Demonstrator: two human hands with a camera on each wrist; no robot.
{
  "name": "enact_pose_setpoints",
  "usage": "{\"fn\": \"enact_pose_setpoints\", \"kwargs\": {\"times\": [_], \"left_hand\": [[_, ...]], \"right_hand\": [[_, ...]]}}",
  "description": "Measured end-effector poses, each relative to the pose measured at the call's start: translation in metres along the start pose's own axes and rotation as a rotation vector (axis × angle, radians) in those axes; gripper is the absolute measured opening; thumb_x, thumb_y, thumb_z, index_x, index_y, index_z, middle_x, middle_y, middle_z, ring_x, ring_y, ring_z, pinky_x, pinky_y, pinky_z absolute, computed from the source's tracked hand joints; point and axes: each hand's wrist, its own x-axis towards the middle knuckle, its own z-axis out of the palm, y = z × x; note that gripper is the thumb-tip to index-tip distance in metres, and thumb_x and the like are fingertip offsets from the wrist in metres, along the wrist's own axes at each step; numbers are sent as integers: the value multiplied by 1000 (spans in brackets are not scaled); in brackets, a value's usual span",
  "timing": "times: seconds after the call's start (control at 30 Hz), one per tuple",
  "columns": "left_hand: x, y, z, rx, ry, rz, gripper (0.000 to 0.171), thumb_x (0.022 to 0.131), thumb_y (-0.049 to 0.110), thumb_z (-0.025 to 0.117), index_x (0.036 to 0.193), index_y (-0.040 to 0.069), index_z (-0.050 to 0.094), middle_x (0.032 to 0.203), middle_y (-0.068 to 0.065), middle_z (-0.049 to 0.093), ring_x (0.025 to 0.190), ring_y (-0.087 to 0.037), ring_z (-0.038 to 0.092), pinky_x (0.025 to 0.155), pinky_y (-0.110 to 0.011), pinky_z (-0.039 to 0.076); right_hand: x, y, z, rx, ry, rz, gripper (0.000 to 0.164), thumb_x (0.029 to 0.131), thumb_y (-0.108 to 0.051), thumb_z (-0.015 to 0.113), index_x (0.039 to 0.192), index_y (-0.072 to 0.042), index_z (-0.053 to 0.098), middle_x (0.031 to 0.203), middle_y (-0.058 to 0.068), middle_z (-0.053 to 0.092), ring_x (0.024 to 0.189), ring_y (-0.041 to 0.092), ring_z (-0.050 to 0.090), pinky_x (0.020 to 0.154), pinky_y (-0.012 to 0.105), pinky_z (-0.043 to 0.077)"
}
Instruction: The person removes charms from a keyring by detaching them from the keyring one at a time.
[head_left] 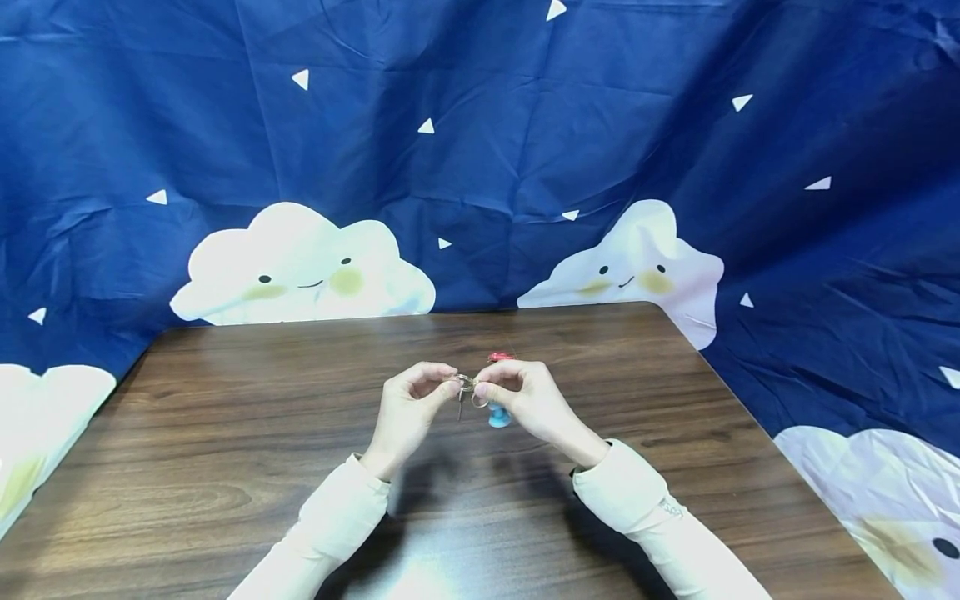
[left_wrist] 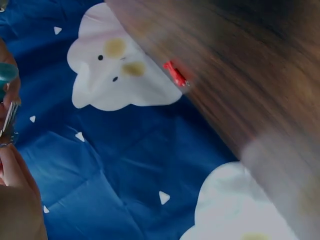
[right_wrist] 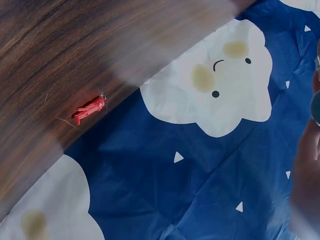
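Note:
Above the table's middle, my left hand [head_left: 408, 408] pinches a small bunch of metal keys [head_left: 464, 384] between thumb and fingertips. One key hangs down below the fingers. From the other side my right hand [head_left: 532, 404] pinches a metal key ring [head_left: 480, 402] at the bunch. A light-blue pendant [head_left: 498, 416] dangles under the right fingers; its exact shape is too small to tell. In the left wrist view the metal keys [left_wrist: 9, 120] and the blue pendant [left_wrist: 7, 72] show at the left edge. The fingertips partly hide where ring and keys meet.
A small red figure [right_wrist: 90, 109] with a metal loop at one end lies on the brown wooden table [head_left: 225, 467], beyond my right hand. Behind the table's far edge hangs a blue curtain [head_left: 480, 167] printed with white clouds.

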Motion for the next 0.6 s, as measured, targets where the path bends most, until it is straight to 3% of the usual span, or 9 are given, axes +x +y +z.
{"fn": "enact_pose_setpoints", "kwargs": {"times": [0.13, 0.23, 0.37, 0.47, 0.6], "left_hand": [[-1, 8, -1, 137, -22, 39, 20, 78, 1, 67, 97, -2, 65, 91, -14, 69, 83, -12, 65, 74, -23, 53], [-4, 24, 1, 277, -59, 149, 17, 77, -2, 67, 93, -4, 66, 90, -17, 68, 85, -21, 67, 75, -26, 54], [-1, 16, -1, 452, -69, 330, 10, 75, 1, 70, 85, 1, 69, 82, -9, 68, 77, -18, 67, 69, -19, 54], [3, 0, -4, 492, -48, 393, 7, 74, 4, 72, 81, 6, 70, 77, -1, 68, 73, -11, 66, 66, -15, 53], [3, -3, -5, 460, -31, 419, 5, 74, 5, 72, 79, 6, 70, 75, -1, 68, 70, -12, 66, 64, -17, 54]], "right_hand": [[1, 2, 0, -49, -4, -15, 13, 81, -11, 67, 88, -1, 66, 76, 13, 68, 67, 12, 62, 55, 22, 50], [3, 4, -1, -96, -19, -22, 12, 81, -12, 67, 89, -2, 67, 76, 13, 67, 68, 14, 62, 56, 21, 49], [3, 2, -1, -156, -30, -30, 11, 81, -11, 67, 88, -3, 67, 75, 11, 67, 67, 14, 61, 53, 20, 47], [3, 3, -1, -187, -27, -46, 9, 80, -12, 68, 87, -5, 68, 74, 9, 67, 66, 9, 60, 55, 19, 47], [5, 6, -3, -218, -30, -74, 9, 78, -14, 70, 85, -9, 69, 74, 4, 67, 66, 6, 60, 60, 20, 49]]}}
